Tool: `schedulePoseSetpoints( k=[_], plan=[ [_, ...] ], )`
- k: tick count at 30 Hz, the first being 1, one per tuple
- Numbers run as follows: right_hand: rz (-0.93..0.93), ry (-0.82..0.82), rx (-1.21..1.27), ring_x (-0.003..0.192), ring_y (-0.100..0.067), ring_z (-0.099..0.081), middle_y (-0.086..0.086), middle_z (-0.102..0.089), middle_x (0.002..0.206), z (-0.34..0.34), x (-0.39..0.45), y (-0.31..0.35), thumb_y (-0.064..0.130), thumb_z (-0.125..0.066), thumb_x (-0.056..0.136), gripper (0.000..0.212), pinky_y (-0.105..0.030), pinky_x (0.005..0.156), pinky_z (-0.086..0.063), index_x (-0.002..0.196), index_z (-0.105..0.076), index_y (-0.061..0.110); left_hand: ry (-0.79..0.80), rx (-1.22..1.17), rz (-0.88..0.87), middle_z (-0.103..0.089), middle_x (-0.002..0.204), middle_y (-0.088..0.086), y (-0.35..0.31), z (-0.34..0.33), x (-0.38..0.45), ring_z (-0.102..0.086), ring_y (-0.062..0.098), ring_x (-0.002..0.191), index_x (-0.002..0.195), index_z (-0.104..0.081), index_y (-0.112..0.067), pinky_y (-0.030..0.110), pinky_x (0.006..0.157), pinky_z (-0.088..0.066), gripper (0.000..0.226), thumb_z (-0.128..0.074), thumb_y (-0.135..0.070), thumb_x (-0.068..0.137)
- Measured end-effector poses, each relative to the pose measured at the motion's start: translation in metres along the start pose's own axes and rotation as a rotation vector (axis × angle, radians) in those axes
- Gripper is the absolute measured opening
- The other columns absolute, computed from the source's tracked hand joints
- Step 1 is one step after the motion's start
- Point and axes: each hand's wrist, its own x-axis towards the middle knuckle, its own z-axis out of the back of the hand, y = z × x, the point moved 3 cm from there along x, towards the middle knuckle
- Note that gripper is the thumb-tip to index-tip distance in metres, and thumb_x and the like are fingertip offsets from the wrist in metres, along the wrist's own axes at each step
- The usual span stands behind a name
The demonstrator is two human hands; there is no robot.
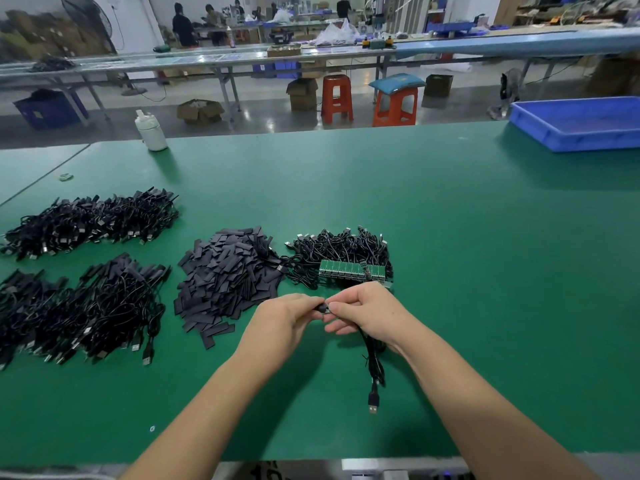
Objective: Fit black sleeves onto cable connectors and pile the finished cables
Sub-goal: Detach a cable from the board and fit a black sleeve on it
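Desk (450, 271): green mat, carries all stock.
Blue tray (575, 124): far right corner; contents not visible.
Finished cables (90, 223): two piles, left.
Unsleeved cables (341, 251): tangled heap beside a green board strip (351, 270).
Black sleeves (225, 275): loose heap, centre; likely light, soft, flattened, easily scattered.
Cable in work (374, 362): limp, light; best gripped at the rigid connector.
Left hand (287, 317), right hand (363, 311): both pinching sleeve and connector between them, above the desk.
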Motion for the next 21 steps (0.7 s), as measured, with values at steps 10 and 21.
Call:
schedulePoseSetpoints(
  k=[10, 21],
  plan=[
    [0.008, -0.001, -0.050, 0.082, -0.016, -0.074, -0.011, -0.075, 0.091, -0.007, 0.001, -0.002, 0.005, -0.056, 0.100, 0.037, -0.028, 0.079, -0.061, 0.136, -0.053, 0.000, 0.052, 0.080, -0.015, -0.070, 0.088, -0.002, 0.002, -0.011, 0.001, -0.067, 0.018, 0.078, 0.107, -0.072, -0.018, 0.033, 0.071, -0.054, 0.019, -0.060, -0.024, 0.094],
    [0.029, 0.011, -0.113, 0.077, -0.015, -0.073, -0.005, -0.074, 0.084, -0.014, 0.002, 0.002, 0.008, -0.052, 0.102, 0.021, -0.038, 0.084, -0.061, 0.118, -0.065, 0.006, -0.044, 0.129, -0.023, -0.038, 0.148, -0.007, 0.008, -0.015, -0.001, -0.050, 0.002, 0.122, 0.148, -0.034, -0.025, 0.019, 0.091, -0.046, 0.078, -0.071, -0.005, 0.081]
  ],
)
